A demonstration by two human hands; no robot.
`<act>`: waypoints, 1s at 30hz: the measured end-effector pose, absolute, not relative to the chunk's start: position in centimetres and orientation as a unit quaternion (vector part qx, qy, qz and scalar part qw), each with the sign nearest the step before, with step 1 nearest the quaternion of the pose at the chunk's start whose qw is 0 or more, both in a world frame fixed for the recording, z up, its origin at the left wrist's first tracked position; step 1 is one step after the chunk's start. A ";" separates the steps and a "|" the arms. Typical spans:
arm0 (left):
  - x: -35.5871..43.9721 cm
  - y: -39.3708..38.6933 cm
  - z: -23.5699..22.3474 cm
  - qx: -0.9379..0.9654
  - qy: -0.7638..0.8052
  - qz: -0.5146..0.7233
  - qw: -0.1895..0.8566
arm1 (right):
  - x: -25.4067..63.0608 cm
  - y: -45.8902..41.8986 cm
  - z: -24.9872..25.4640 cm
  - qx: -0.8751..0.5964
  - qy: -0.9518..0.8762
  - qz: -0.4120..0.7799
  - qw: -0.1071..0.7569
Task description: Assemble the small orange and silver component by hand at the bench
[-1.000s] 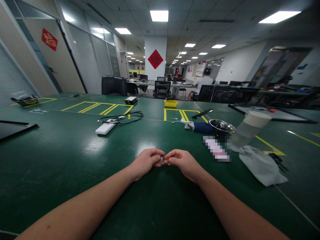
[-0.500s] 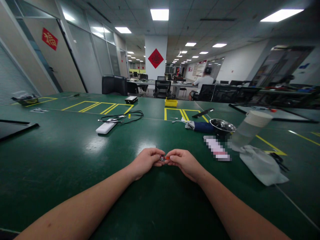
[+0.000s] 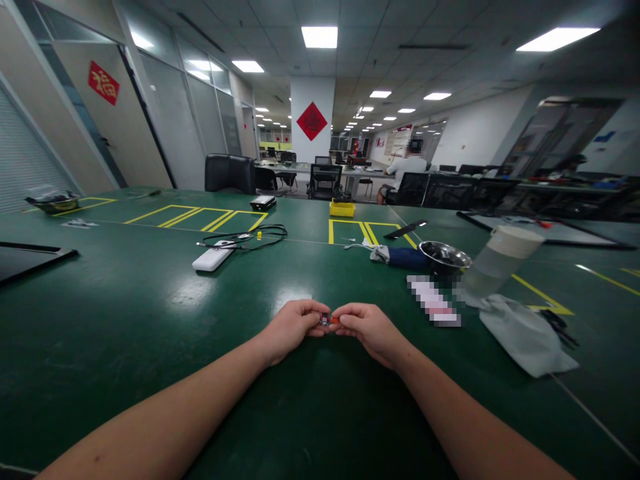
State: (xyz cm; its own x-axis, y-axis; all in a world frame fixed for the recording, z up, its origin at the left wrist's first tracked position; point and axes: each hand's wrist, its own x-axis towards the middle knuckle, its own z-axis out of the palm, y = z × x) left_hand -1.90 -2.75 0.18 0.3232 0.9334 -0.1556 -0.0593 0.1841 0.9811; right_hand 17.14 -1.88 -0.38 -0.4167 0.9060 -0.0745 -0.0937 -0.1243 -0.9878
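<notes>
My left hand pinches a small silvery piece between thumb and fingers. Opposite it, my right hand is closed on a small orange piece. The two pieces meet or nearly meet between my fingertips; whether they are joined I cannot tell. Both are too small to name, and my fingers cover parts of them. My hands are just above or resting on the green table, fingertips facing each other.
Ahead to the left lie a white power bank and a black cable. Rightward are a blue rolled item, a metal bowl, a clear bottle and a pale pouch. A person sits farther back.
The whole view has shifted slightly, so things appear a little lower. My hands keep their pinch, and the orange piece shows a bit more clearly.
</notes>
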 end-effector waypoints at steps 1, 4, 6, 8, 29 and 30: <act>-1.9 -2.7 0.2 0.506 0.431 0.391 0.636 | 17.2 -1.9 -0.4 -0.379 -0.538 0.647 0.385; -1.9 -2.7 0.1 0.508 0.423 0.394 0.639 | 17.2 -1.8 -0.5 -0.377 -0.546 0.642 0.385; -2.0 -2.8 0.2 0.510 0.418 0.395 0.640 | 17.3 -1.8 -0.6 -0.372 -0.552 0.639 0.387; -2.0 -2.8 0.2 0.512 0.416 0.394 0.640 | 17.3 -1.8 -0.7 -0.368 -0.556 0.637 0.388; -2.0 -2.9 0.1 0.564 0.421 0.388 0.595 | 17.2 -1.8 -0.9 -0.365 -0.565 0.619 0.406; -2.1 -2.8 0.0 0.559 0.420 0.390 0.599 | 17.2 -1.8 -0.8 -0.366 -0.568 0.616 0.406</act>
State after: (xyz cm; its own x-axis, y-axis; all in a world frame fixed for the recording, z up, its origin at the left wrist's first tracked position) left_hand -2.05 -2.83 0.02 0.3421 0.9372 -0.0677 0.0018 0.0714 0.9974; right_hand 17.17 -1.85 -0.81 -0.4026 0.9153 0.0097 -0.0836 -0.0262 -0.9962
